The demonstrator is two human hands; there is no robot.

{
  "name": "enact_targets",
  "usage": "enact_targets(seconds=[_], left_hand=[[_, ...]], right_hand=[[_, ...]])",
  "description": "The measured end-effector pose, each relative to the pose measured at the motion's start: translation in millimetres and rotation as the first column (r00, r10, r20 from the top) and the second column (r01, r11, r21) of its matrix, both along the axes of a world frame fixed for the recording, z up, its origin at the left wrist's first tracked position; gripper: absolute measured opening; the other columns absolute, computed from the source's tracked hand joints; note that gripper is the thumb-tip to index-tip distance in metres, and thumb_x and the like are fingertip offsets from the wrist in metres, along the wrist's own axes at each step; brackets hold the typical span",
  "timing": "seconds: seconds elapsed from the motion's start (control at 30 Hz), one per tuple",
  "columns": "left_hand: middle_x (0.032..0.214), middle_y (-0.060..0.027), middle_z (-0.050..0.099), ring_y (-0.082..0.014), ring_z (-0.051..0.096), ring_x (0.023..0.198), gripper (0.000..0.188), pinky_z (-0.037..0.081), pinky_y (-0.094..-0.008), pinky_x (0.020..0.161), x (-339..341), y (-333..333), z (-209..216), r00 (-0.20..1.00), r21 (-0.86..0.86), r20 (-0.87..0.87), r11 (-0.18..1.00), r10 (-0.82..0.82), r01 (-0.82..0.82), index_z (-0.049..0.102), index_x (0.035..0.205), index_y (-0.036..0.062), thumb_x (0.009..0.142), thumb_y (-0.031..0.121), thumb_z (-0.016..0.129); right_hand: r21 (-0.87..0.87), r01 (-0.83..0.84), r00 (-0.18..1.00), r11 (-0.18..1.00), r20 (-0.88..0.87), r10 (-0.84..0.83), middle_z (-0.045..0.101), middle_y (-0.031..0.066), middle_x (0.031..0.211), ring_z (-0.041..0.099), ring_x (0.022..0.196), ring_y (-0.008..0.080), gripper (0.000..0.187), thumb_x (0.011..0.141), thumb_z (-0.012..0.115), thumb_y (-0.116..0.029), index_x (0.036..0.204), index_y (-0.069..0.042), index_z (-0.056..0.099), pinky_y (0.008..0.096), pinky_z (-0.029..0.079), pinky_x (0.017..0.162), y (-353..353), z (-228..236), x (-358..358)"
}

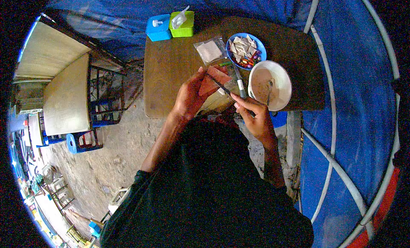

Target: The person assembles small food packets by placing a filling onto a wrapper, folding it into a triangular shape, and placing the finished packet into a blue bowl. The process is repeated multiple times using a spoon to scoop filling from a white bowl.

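Note:
My left hand (188, 96) is closed around a flat, reddish-orange piece (206, 86) with a pointed end; its kind I cannot make out. In my right hand (253, 115) is a knife, its dark blade (218, 82) lying across that piece. A light board (217, 103) lies below both hands. Just beyond my right hand, a second knife (240, 86) with a white and grey handle points toward a blue plate (263, 47). Pale cut pieces (243, 46) fill the plate, with red chillies and small purple shallots at its near side.
A white bowl (281, 107) of brownish liquid with a spoon (270, 89) stands right. A clear bag (209, 51) with pale slices lies on the brown table (164, 77). Blue (158, 32) and green (183, 29) boxes stand at the back. Metal poles (331, 119) and blue sheeting flank the right.

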State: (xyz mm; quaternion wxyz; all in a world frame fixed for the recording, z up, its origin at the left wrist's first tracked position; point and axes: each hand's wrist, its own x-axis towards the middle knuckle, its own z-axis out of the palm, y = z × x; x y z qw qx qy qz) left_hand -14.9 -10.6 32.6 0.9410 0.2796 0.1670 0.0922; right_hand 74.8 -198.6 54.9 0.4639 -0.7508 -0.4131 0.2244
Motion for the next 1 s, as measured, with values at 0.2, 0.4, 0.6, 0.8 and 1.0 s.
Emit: enact_targets(seconds=[0.2, 0.4, 0.6, 0.8, 1.0], left_hand=[[0.139, -0.0163, 0.043, -0.0256, 0.04, 0.13, 0.048, 0.03, -0.0385, 0.111, 5, 2, -15, 0.994, -0.103, 0.109, 0.995, 0.011, 0.0, 0.037, 0.134, -0.0027, 0.099, 0.03, 0.035], [0.141, -0.0163, 0.04, -0.0261, 0.038, 0.132, 0.048, 0.03, -0.0411, 0.111, 7, 0, -13, 0.989, -0.088, 0.138, 0.996, 0.044, -0.032, 0.031, 0.138, -0.0029, 0.097, 0.022, 0.034], [0.144, -0.0156, 0.037, -0.0268, 0.035, 0.134, 0.058, 0.027, -0.0441, 0.111, 11, -3, -6, 0.985, -0.055, 0.15, 0.996, 0.083, -0.075, 0.028, 0.14, -0.001, 0.097, 0.037, 0.037], [0.142, -0.013, 0.041, -0.0259, 0.04, 0.131, 0.065, 0.031, -0.0416, 0.108, 13, -3, -3, 0.968, -0.217, 0.169, 0.965, 0.187, -0.148, 0.031, 0.139, -0.0007, 0.096, 0.048, 0.035], [0.147, -0.0138, 0.033, -0.0251, 0.033, 0.136, 0.073, 0.025, -0.0435, 0.111, 11, -4, -2, 0.959, -0.297, 0.181, 0.942, 0.218, -0.158, 0.024, 0.143, 0.0007, 0.094, 0.054, 0.03]], right_hand=[[0.001, -0.046, 0.999, 0.999, 0.023, 0.046, 0.066, 0.0125, 0.083, 0.06, 0.075, 0.0154, 0.029, 0.089, 0.057, -0.006, 0.117, -0.006, 0.063, 0.0285, 0.047, 0.073, 1, -5, -5], [-0.041, -0.057, 0.998, 0.998, 0.015, 0.057, 0.066, 0.0124, 0.083, 0.061, 0.076, 0.017, 0.029, 0.089, 0.057, -0.006, 0.117, -0.006, 0.063, 0.0298, 0.047, 0.075, 1, 0, -9], [-0.015, -0.058, 0.997, 0.998, -0.054, 0.057, 0.066, 0.0128, 0.082, 0.061, 0.075, 0.0175, 0.029, 0.089, 0.057, -0.007, 0.118, -0.006, 0.063, 0.0305, 0.047, 0.074, 1, 5, -14], [-0.036, -0.082, 0.996, 0.996, -0.024, 0.081, 0.068, 0.014, 0.089, 0.063, 0.08, 0.0179, 0.029, 0.091, 0.055, -0.01, 0.119, -0.007, 0.062, 0.0303, 0.048, 0.076, 3, 4, -18], [-0.045, -0.068, 0.986, 0.997, -0.155, 0.06, 0.069, 0.0129, 0.092, 0.062, 0.082, 0.0156, 0.028, 0.091, 0.057, -0.013, 0.117, -0.006, 0.063, 0.029, 0.047, 0.08, 2, 8, -23]])
